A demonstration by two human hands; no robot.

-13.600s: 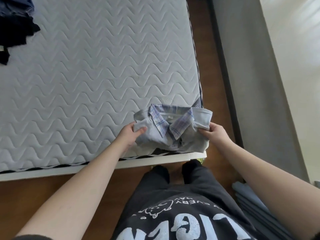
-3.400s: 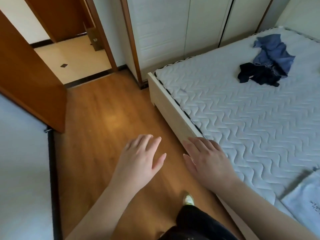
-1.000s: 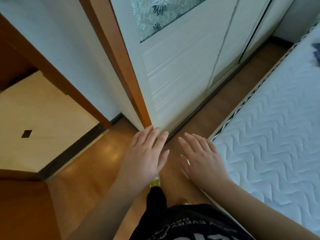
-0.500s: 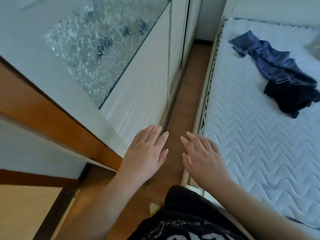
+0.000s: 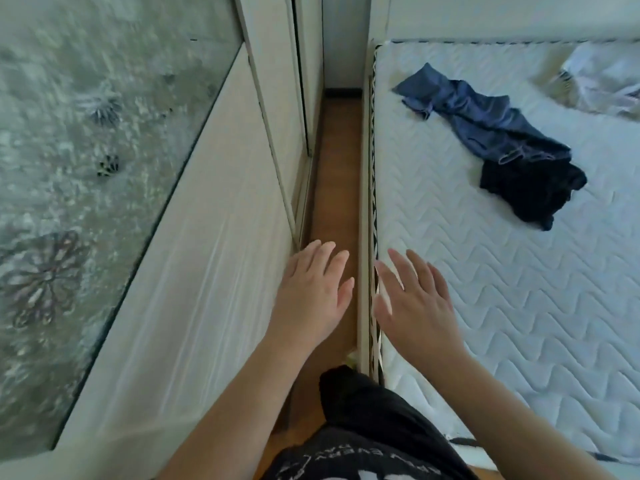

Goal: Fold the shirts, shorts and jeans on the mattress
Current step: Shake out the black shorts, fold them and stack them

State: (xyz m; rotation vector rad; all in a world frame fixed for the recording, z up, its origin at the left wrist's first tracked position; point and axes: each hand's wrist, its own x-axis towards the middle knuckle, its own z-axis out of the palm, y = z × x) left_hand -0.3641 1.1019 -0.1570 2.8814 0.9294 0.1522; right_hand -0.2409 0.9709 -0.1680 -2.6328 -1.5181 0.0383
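A crumpled blue garment lies on the white quilted mattress at the upper right, with a black garment bunched against its near end. A pale crumpled cloth shows at the far right edge, blurred. My left hand hovers over the narrow floor strip with fingers straight, holding nothing. My right hand floats over the mattress's left edge, fingers spread and empty. Both hands are well short of the garments.
A white wardrobe with a frosted patterned glass panel fills the left side. A narrow strip of wooden floor runs between it and the bed frame. My black trouser leg stands in that gap.
My view has turned further along the gap beside the bed, so more of the mattress and both garments show. Both hands stay raised, open and empty.
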